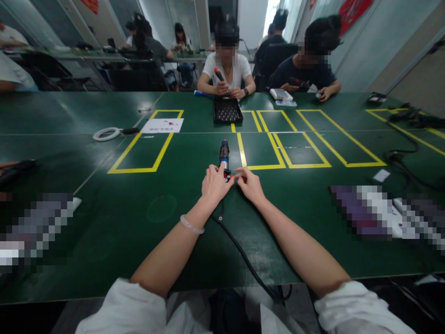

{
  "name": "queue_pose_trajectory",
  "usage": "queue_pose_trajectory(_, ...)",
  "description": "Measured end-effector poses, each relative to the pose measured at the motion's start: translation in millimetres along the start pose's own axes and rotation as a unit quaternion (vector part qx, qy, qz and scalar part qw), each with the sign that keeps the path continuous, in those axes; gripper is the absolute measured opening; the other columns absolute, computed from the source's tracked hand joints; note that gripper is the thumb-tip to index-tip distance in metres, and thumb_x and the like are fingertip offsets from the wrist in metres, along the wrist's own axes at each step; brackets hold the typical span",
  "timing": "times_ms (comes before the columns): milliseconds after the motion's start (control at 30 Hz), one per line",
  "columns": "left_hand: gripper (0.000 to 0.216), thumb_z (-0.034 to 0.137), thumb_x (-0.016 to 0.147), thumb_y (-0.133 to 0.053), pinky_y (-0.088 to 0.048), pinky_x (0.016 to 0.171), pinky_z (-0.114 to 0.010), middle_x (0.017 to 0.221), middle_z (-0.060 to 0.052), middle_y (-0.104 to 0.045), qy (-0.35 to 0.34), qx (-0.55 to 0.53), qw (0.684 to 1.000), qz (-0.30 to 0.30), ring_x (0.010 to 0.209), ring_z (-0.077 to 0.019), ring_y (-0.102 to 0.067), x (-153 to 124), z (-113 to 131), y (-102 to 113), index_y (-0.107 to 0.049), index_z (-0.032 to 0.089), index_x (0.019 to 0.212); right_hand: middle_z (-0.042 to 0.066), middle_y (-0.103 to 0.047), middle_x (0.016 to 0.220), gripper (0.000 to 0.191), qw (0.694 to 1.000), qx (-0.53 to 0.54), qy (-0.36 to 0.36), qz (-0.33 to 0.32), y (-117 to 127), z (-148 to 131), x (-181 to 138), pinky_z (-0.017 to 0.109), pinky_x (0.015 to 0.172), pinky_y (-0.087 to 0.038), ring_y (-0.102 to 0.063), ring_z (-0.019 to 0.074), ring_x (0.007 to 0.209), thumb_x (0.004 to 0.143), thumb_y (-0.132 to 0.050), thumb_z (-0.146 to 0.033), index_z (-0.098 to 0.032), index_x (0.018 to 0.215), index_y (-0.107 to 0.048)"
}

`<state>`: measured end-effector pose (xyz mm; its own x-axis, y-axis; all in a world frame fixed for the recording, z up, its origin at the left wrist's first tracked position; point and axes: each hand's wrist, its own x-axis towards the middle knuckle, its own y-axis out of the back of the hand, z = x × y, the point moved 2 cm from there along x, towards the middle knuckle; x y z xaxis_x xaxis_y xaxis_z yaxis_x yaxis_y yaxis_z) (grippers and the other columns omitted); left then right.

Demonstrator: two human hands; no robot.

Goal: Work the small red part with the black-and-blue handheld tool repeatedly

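Note:
An electric screwdriver [224, 153] with a black body and blue and red parts lies on the green table [139, 204], pointing away from me. Its black cable [243, 260] runs back toward my body. My left hand [214, 183] rests over the tool's near end, fingers curled on it. My right hand [248, 183] lies beside it on the right, its fingertips reaching to the tool's red end. A pale bangle sits on my left wrist.
Yellow taped rectangles [295, 148] mark the table. A black tray [227, 111] stands in front of a person opposite, who holds a red-tipped tool. A white tape ring [106, 134] and a paper sheet [162, 125] lie at left; cables [399, 157] at right.

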<state>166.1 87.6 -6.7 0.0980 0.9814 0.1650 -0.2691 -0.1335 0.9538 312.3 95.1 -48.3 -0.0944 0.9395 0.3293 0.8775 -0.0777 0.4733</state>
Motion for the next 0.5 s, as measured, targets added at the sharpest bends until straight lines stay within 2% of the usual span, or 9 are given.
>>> queue_pose_trajectory(267,0.059,0.054,0.088,-0.047,-0.046,0.081,-0.039,0.110,-0.013,-0.048,-0.013,0.023,1.000,0.011,0.101,-0.0290,-0.050,0.5,-4.3,-0.6,-0.041,0.025,0.139,0.003,-0.071,0.088,0.030,0.998,0.059,-0.002,-0.014,0.6,6.0,4.2,0.029,0.074,-0.049,-0.063,0.0148,0.072,0.076,-0.046,-0.014,-0.018,0.101,-0.061)
queue_pose_trajectory(500,0.063,0.054,0.087,-0.048,-0.046,0.081,-0.038,0.111,-0.013,-0.050,-0.030,0.046,0.998,0.006,0.100,-0.0284,-0.051,3.6,-16.2,4.4,-0.039,0.026,0.142,0.003,-0.069,0.086,0.026,0.996,0.079,-0.013,-0.027,-0.2,7.2,5.0,0.029,0.071,-0.049,-0.061,0.0143,0.069,0.079,-0.047,-0.018,-0.018,0.099,-0.062)
